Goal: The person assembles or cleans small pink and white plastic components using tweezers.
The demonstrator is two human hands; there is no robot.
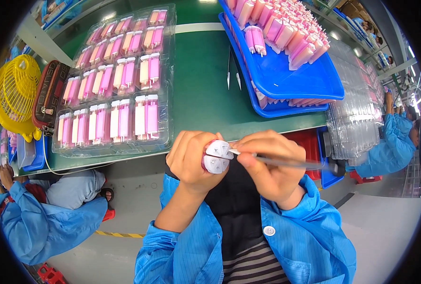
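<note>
My left hand (190,156) is closed around a pink piece (216,157) whose round white end faces up. That end has a dark gap across it and several small star-shaped marks. My right hand (272,163) pinches a slim grey tool (291,163) with a pale pointed tip, held against the edge of the white end. The tool's exact kind is hard to make out. Left of my hands a clear plastic tray (165,130) holds rows of paired pink and cream tubes (146,117) with white caps.
Stacked blue trays (291,83) full of similar tubes stand at the far right of the green table (201,75). Two thin pointed tools (228,78) lie beside them. Clear empty trays (354,118) are piled rightward. A yellow fan (15,90) and a dark pouch (49,94) sit left. Co-workers sit either side.
</note>
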